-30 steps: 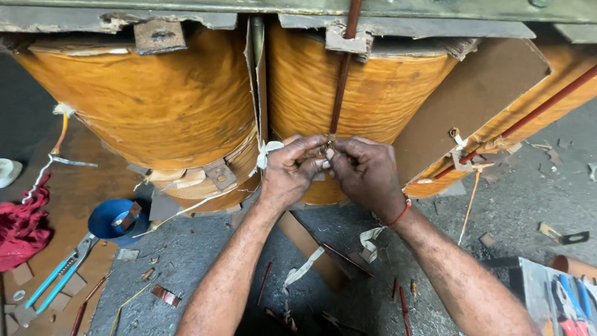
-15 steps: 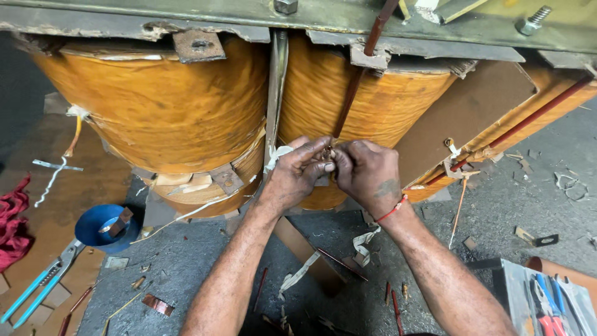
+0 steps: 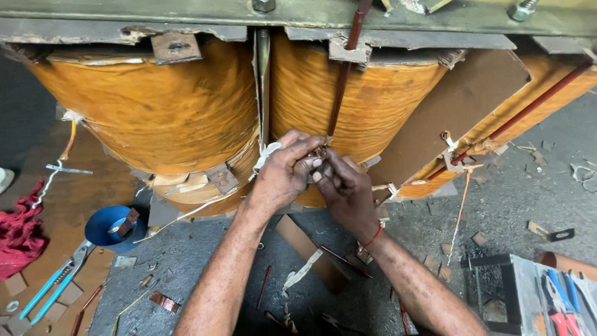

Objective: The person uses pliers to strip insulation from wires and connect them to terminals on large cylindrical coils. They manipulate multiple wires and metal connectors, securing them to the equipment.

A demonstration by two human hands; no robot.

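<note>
The two big coils (image 3: 186,112) are wrapped in amber-yellow paper or cloth tape, varnished to a dull sheen, with a fibrous, slightly rough face. Above the coils, the metal frame (image 3: 124,18) is matt, grey-green and rusty, with peeling paint. Against the right coil leans a matt brown pressboard sheet (image 3: 454,112). A reddish lacquered copper bar (image 3: 342,81) runs down the coils' front. Below the coils, the floor (image 3: 535,199) is rough grey concrete; left of them lie red cloth (image 3: 18,233) and a glossy blue plastic bowl (image 3: 102,227).
</note>
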